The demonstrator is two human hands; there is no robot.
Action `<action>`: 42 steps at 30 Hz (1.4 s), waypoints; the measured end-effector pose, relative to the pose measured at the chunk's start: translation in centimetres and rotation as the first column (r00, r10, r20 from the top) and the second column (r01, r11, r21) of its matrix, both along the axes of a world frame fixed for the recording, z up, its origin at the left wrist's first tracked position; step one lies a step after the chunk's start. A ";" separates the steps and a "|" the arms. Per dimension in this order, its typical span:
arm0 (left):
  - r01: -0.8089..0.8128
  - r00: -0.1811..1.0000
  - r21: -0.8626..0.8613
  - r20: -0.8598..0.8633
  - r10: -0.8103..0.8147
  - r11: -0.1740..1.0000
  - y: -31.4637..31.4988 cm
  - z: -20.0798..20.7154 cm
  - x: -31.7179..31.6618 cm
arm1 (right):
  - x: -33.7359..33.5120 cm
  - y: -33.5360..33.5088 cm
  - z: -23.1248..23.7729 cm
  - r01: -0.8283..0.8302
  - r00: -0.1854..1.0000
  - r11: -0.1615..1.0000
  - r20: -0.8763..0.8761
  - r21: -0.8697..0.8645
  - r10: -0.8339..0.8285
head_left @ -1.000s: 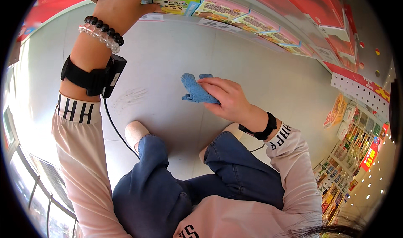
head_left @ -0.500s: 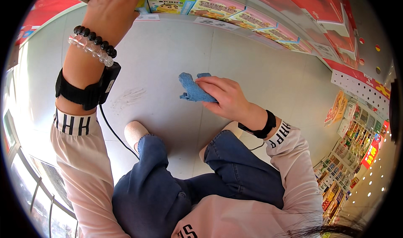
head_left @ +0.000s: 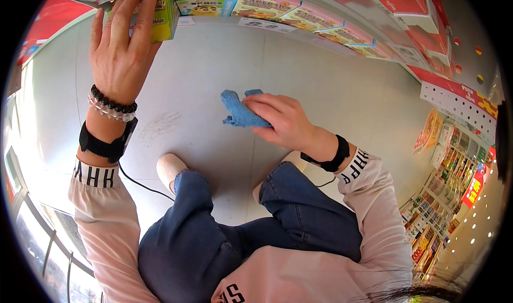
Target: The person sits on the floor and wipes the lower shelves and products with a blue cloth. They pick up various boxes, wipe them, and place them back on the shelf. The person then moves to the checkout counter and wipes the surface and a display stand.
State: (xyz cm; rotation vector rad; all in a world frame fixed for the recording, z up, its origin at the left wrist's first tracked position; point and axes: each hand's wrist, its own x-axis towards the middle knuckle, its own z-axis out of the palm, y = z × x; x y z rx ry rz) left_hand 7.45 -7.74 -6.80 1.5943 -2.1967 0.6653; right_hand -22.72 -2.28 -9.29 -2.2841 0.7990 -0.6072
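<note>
Blue cloth (head_left: 236, 111) sits bunched in the right hand (head_left: 282, 120), which is closed on it. Ahead and to its left, the left hand (head_left: 120, 58) lies partly spread on a green box (head_left: 163, 26), its thumb hidden, so its grip cannot be told. More boxes (head_left: 266, 4) stand just right of that hand.

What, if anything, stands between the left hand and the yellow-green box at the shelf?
Nothing visible does. The left hand has its fingers across the yellow-green box, and no other thing shows between them.
</note>
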 end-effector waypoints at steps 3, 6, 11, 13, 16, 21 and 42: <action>0.026 0.999 -0.062 -0.021 -0.028 0.998 1.6 -0.2 0.5 | -0.1 0.1 0.0 -0.001 1.000 1.000 -0.012 0.009 0.001; 0.098 0.993 -0.082 -0.060 -0.103 0.992 4.6 1.9 0.7 | -0.2 0.1 0.2 -0.001 1.000 1.000 -0.001 0.014 0.001; 0.272 0.939 0.107 -0.246 -0.240 0.956 10.0 3.9 -0.5 | -0.5 0.3 0.4 0.167 0.978 0.878 0.040 0.448 -0.207; 0.325 0.874 0.378 -0.471 -0.122 0.867 10.4 1.3 -1.3 | 0.2 0.5 0.8 0.242 0.946 0.768 0.033 0.593 -0.323; 0.334 0.868 0.453 -0.489 -0.083 0.826 11.0 -4.6 -2.5 | 1.5 -0.2 0.6 0.280 0.924 0.768 0.057 0.577 -0.379; 0.291 0.889 0.627 -0.456 0.037 0.723 11.2 -8.7 -3.1 | 2.8 -0.6 0.1 0.187 0.969 0.852 0.050 0.489 -0.241; 0.353 0.565 0.718 -0.674 0.476 0.600 13.0 -12.8 -1.9 | 7.5 2.7 -7.6 -0.293 0.953 0.933 -0.138 -0.207 0.269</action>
